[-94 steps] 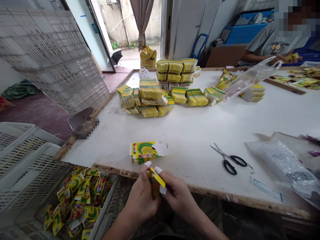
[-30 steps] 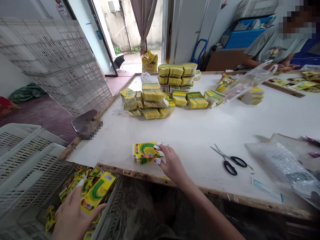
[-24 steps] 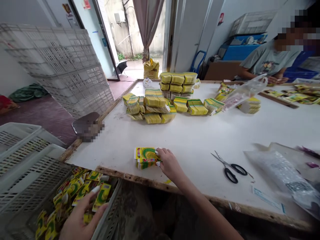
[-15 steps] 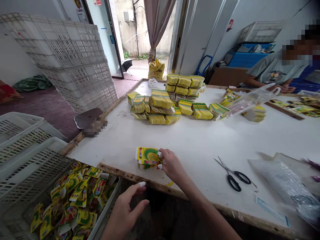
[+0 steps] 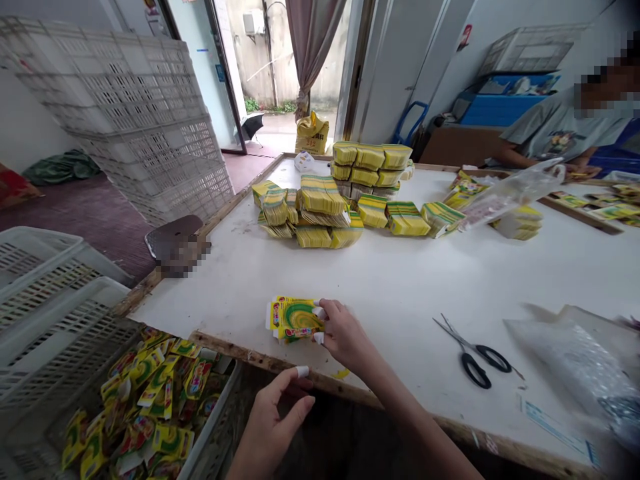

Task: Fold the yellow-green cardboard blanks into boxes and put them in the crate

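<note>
A small pile of flat yellow-and-green crayon cartons [image 5: 296, 319] lies on the white table near its front edge. My right hand [image 5: 343, 333] has its thumb and index finger closed on the right end of the top carton; white wraps cover those fingertips. Just off the table's wooden front edge, my left hand [image 5: 277, 410] is open and holds nothing. Its index finger wears a white wrap too, and its thumb stands apart from the fingers. Below and left of that hand, a crate holds many loose crayon cartons [image 5: 150, 393], jumbled together.
Bundled cartons [image 5: 320, 200] stand in stacks farther back on the table [image 5: 400, 287]. Black-handled scissors [image 5: 470, 353] lie right of my right arm, beside clear plastic wrap [image 5: 570, 360]. White crates [image 5: 125, 113] tower at left. A co-worker [image 5: 560, 137] sits at far right.
The top carton has shifted slightly left and toward me over the pile, still in my right hand. My left hand has moved a little right along the table edge.
</note>
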{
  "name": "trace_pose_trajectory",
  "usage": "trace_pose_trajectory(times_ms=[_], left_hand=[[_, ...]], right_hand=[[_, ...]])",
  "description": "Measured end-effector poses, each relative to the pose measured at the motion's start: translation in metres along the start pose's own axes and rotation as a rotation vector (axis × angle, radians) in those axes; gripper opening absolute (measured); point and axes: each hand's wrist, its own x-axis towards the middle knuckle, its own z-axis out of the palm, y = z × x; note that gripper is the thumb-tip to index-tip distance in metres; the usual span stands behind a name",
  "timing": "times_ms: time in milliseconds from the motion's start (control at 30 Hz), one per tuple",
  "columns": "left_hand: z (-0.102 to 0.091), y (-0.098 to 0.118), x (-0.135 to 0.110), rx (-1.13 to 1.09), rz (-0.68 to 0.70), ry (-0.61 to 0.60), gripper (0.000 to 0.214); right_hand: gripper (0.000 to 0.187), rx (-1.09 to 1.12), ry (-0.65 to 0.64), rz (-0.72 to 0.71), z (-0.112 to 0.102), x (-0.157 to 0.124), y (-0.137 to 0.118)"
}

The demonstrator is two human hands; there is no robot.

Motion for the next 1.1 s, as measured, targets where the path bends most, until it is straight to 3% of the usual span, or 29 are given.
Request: trace_pose_trajectory(times_ms=[300, 467, 600, 700, 767, 933, 1100], left_hand=[[0.006, -0.002, -0.004, 0.017, -0.005, -0.032, 0.036], [0.01, -0.01, -0.006, -0.071, -0.013, -0.003, 0.042], [0.019, -0.002, -0.003, -0.366, 0.149, 0.189, 0.068], [0.026, 0.02, -0.004, -0.543, 0.239, 0.425, 0.073], [0.029, 0.038, -0.006, -0.66, 0.243, 0.573, 0.071], [0.026, 0.064, -0.007, -1.072, 0.213, 0.656, 0.056], [0.02, 0.072, 0.0, -1.04, 0.078, 0.779, 0.073]], right_hand=[[0.053, -0.008, -0.034, -0.027, -0.002, -0.001, 0.0], [0.061, 0.032, 0.003, -0.039, -0.014, -0.005, -0.015], [0.067, 0.17, -0.021, -0.106, -0.016, -0.033, -0.04], [0.065, 0.366, -0.097, -0.131, -0.004, -0.062, -0.058], [0.07, 0.501, -0.076, -0.127, 0.006, -0.076, -0.067], [0.06, 0.822, -0.072, -0.026, 0.021, -0.092, -0.078], [0.053, 1.092, -0.168, 0.066, 0.031, -0.094, -0.081]])
